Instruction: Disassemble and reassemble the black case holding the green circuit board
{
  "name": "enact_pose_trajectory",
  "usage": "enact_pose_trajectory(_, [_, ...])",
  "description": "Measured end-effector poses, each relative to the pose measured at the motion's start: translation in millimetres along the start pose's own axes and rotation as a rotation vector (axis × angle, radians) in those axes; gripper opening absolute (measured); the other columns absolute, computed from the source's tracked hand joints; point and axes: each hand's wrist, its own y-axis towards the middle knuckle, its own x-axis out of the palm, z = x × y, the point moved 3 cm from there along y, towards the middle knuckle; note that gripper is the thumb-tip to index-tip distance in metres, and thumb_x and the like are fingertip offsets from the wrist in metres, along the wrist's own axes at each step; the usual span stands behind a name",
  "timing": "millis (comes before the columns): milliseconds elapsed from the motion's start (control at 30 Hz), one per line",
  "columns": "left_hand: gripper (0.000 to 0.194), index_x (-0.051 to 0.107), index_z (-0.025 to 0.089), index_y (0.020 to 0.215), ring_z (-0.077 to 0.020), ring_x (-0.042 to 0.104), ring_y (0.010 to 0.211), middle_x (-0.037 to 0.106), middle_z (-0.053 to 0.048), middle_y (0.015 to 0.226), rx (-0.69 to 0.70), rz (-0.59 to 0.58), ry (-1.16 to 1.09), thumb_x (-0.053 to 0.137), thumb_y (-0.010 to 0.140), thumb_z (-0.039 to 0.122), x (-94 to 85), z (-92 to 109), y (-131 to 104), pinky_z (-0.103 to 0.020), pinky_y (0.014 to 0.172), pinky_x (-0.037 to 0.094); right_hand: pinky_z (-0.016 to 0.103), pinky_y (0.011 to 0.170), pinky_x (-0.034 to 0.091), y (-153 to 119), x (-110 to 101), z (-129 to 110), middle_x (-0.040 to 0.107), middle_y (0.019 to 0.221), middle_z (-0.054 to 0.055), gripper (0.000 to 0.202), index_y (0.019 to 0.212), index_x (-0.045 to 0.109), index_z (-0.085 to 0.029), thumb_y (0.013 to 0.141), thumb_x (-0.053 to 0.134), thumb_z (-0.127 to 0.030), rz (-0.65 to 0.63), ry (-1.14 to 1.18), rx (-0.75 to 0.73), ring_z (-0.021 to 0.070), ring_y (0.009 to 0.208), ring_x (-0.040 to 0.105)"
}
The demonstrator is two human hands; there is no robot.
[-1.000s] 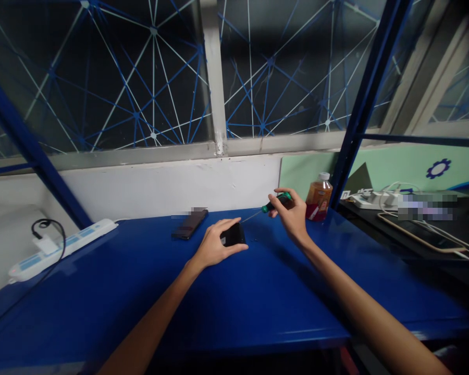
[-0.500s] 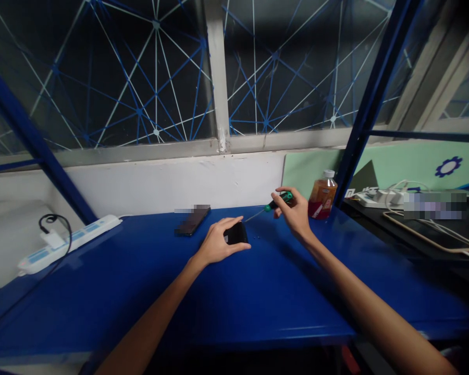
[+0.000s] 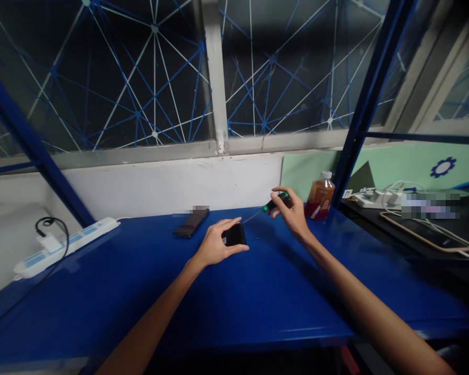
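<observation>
My left hand (image 3: 214,242) grips a small black box-like device (image 3: 235,235), thumb on the near side and fingers on the far side, against the blue table (image 3: 234,297). Its exact kind I cannot make out. A screwdriver (image 3: 275,203) with a black and green handle is held in my right hand (image 3: 293,211), its thin metal shaft slanting down and left. The tip is at the far right corner of the device; whether it sits in a screw is too small to see. Several tiny screw-like bits (image 3: 255,239) lie just right of the device.
A dark phone (image 3: 193,223) lies behind my left hand. A bottle of reddish drink (image 3: 320,198) stands beyond my right hand. At the left is a white power strip (image 3: 68,247) with a black cable. Another phone (image 3: 426,232) and white cables lie on a black surface at right.
The whole view has shifted slightly. My right hand and the screwdriver have barely moved, with the tip still at the device's corner. My left hand keeps its hold.
</observation>
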Motion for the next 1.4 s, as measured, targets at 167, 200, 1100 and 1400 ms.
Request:
enact_pose_trajectory(167, [0.069,0.053,0.025,0.129,-0.0270,0.055,0.114,0.060,-0.008,0.124,0.008,0.000,0.001,0.075,0.068,0.049,-0.1,-0.2,-0.2,-0.045,0.099,0.043,0.026,0.044,0.051,0.7,0.2,1.0,0.064,0.071,0.001,0.042,0.109,0.051,-0.018,0.075,0.063,-0.041,-0.029,0.065,0.002,0.0165,0.057,0.064])
enact_pose_trajectory(200, [0.069,0.052,0.025,0.129,-0.0269,0.055,0.114,0.060,-0.008,0.124,0.009,0.000,-0.002,0.075,0.068,0.049,-0.1,-0.4,-0.3,-0.045,0.099,0.043,0.025,0.042,0.050,-0.2,-0.3,0.7,0.062,0.065,-0.001,0.044,0.111,0.050,-0.018,0.075,0.064,-0.041,-0.010,0.026,-0.008,0.0153,0.052,0.062])
enact_pose_trajectory(1100, [0.070,0.053,0.023,0.128,-0.0252,0.059,0.105,0.062,-0.009,0.115,-0.009,0.005,-0.082,0.077,0.066,0.046,-3.1,-2.8,0.2,-0.043,0.095,0.045,0.023,0.042,0.044,-6.4,2.1,-3.4,0.055,0.052,-0.005,0.037,0.108,0.052,-0.020,0.080,0.062,-0.041,0.020,-0.127,-0.064,0.0123,0.042,0.055])
enact_pose_trajectory(1400, [0.072,0.053,0.021,0.128,-0.0247,0.058,0.103,0.062,-0.010,0.113,-0.028,-0.005,-0.136,0.078,0.065,0.044,-3.4,-8.0,0.3,-0.042,0.094,0.045,0.027,0.046,0.049,-6.0,4.2,-2.0,0.063,0.067,0.000,0.044,0.115,0.048,-0.020,0.080,0.061,-0.042,-0.062,-0.117,-0.064,0.0141,0.049,0.059])
